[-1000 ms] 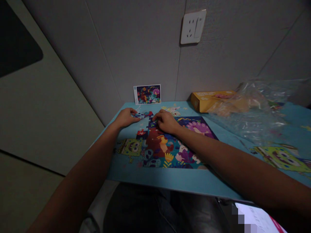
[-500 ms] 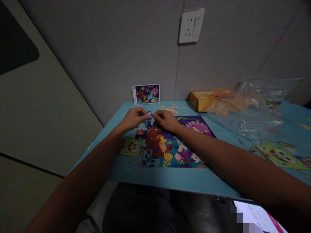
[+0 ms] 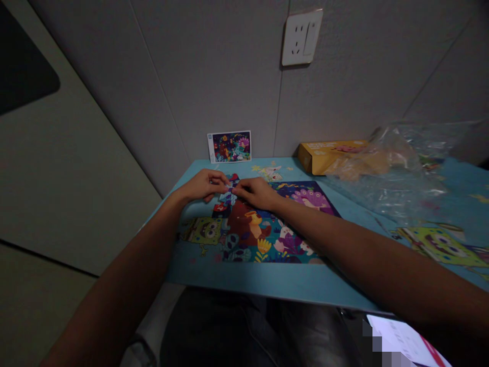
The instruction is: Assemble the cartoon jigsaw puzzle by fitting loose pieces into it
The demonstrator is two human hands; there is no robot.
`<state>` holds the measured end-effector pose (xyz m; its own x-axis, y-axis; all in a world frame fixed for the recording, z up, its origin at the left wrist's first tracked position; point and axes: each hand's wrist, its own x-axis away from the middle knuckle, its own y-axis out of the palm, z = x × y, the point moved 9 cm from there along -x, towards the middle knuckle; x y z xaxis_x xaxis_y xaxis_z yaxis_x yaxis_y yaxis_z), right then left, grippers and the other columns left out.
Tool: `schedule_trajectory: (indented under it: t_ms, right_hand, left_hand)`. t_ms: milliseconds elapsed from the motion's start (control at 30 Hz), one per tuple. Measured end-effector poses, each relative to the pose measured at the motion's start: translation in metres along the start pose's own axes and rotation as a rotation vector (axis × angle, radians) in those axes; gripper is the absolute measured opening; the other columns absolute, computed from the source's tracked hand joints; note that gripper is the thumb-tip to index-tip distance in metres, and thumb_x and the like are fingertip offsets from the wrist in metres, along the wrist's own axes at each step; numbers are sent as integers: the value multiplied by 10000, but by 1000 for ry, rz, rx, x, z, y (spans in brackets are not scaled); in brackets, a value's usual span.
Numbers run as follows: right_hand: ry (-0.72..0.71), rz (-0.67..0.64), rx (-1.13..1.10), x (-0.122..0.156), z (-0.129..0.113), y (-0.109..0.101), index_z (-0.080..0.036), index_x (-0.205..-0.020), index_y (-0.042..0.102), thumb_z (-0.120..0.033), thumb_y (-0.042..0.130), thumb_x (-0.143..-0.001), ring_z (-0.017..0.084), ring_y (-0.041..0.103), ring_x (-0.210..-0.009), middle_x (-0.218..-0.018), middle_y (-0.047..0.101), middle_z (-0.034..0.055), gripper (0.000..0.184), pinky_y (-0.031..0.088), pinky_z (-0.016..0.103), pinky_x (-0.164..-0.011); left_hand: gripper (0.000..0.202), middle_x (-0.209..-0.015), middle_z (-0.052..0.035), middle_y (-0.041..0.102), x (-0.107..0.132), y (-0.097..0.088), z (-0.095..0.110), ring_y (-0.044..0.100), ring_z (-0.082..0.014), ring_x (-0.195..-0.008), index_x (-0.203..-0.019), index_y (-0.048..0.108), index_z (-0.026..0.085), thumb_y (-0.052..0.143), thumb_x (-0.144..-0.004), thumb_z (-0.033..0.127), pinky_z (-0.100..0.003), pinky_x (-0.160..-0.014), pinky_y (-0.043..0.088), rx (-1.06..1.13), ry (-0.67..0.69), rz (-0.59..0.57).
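A partly assembled jigsaw puzzle (image 3: 282,242) lies on the table, with a brown bear, white rabbits and a purple peacock in its picture. Over its upper left part, my left hand (image 3: 204,184) and my right hand (image 3: 259,193) meet fingertip to fingertip. Between them is a small bluish-purple puzzle piece (image 3: 231,190), pinched from both sides and mostly covered by fingers. Whether the piece touches the puzzle below cannot be made out. Beneath my left hand, a dark puzzle piece with a red shape (image 3: 220,208) sits at the puzzle's left edge.
A small picture card (image 3: 231,147) of the same scene leans against the wall. At the back right are a yellow box (image 3: 324,157) and crumpled clear plastic (image 3: 393,188). The light blue table (image 3: 260,280) has printed cartoon figures. A lit screen (image 3: 405,339) shows below its front edge.
Both hands have moved slightly left and nearer with the small puzzle piece. My left fingers have spread a little, and more red and dark puzzle parts show behind the fingertips.
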<state>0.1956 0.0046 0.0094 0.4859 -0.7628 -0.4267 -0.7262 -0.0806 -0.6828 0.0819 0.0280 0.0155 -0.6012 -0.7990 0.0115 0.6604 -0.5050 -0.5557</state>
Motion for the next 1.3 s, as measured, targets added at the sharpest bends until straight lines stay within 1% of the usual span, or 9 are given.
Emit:
schedule_trajectory:
  t_ms: [167, 300, 500, 667, 767, 933, 1067, 1200, 1300]
  right_hand:
    - [-39, -5, 9, 0, -1, 1, -138, -655, 586, -340, 518, -921, 93, 415, -553, -557, 475, -42, 341, 253, 230, -573]
    - [-32, -1, 32, 0, -3, 0, -145, -636, 562, -305, 476, -939, 99, 414, -562, -555, 460, -39, 354, 255, 235, -585]
    - [112, 75, 117, 0, 9, -10, -149, -690, 625, -315, 466, -949, 124, 458, -585, -581, 552, -9, 346, 275, 248, -595]
    - [241, 176, 153, 2, 25, -22, -149, -785, 694, -313, 462, -954, 156, 553, -637, -646, 646, 33, 330, 318, 256, -615]
    - [270, 179, 164, 2, 27, -23, -150, -791, 705, -304, 466, -954, 167, 582, -652, -655, 665, 46, 327, 334, 258, -620]
    - [265, 159, 175, 2, 26, -21, -148, -784, 704, -299, 473, -948, 164, 568, -635, -650, 665, 47, 321, 329, 260, -615]
    - [222, 154, 138, 1, 21, -20, -144, -731, 675, -317, 509, -921, 136, 516, -598, -638, 629, 24, 307, 299, 254, -589]
    - [103, 18, -25, 1, 7, -3, -148, -710, 629, -396, 577, -863, 106, 464, -565, -587, 548, -28, 296, 282, 235, -570]
    - [37, -40, -96, 2, -3, 5, -166, -588, 502, -430, 570, -839, 90, 388, -526, -515, 433, -55, 371, 249, 237, -547]
  left_hand:
    - [237, -508, 46, 531, 2, 5, -3, 403, -41, -305, -790, 616, 139, 725, -748, 346, -171, -328, 275, 1, -51, -72]
    - [214, -537, 42, 546, 2, 3, -4, 405, -38, -301, -761, 591, 141, 716, -750, 314, -172, -322, 281, 22, -64, -58]
    - [161, -505, 61, 530, -1, -24, -18, 410, -52, -276, -742, 536, 160, 681, -754, 227, -175, -296, 264, 86, -118, 222]
    - [141, -521, 60, 546, -2, -32, -28, 418, -45, -278, -737, 535, 160, 673, -763, 175, -179, -300, 276, 58, -167, 320]
    - [154, -519, 61, 544, -3, -30, -31, 416, -40, -279, -743, 548, 156, 697, -759, 193, -180, -306, 276, 50, -176, 309]
    - [157, -469, 71, 506, -5, -23, -31, 427, -59, -279, -736, 554, 156, 708, -746, 188, -188, -311, 298, 41, -187, 225]
    - [157, -475, 57, 530, -4, -24, -25, 422, -56, -286, -726, 541, 156, 694, -748, 188, -183, -312, 275, 111, -152, 248]
    - [233, -474, 49, 535, -4, -22, -13, 413, -48, -305, -733, 541, 158, 732, -727, 291, -173, -327, 248, 214, -56, 246]
    - [267, -409, 49, 491, -3, -15, -7, 395, -54, -304, -679, 548, 158, 757, -680, 324, -177, -337, 239, 249, -29, 170]
